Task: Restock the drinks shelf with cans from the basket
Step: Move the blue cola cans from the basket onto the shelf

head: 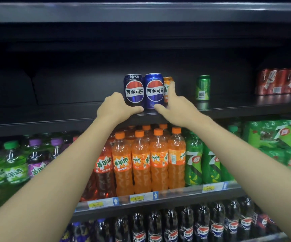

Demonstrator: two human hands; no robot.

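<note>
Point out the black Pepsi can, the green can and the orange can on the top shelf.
black Pepsi can (pixel 134 90): head view, on its round logo.
green can (pixel 203 87): head view, middle of its side, above the barcode.
orange can (pixel 166 84): head view, on the visible strip left of the finger.

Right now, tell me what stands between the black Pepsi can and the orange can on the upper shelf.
In the head view, one blue Pepsi can stands between the black Pepsi can and the orange can, with nothing else there.
</note>
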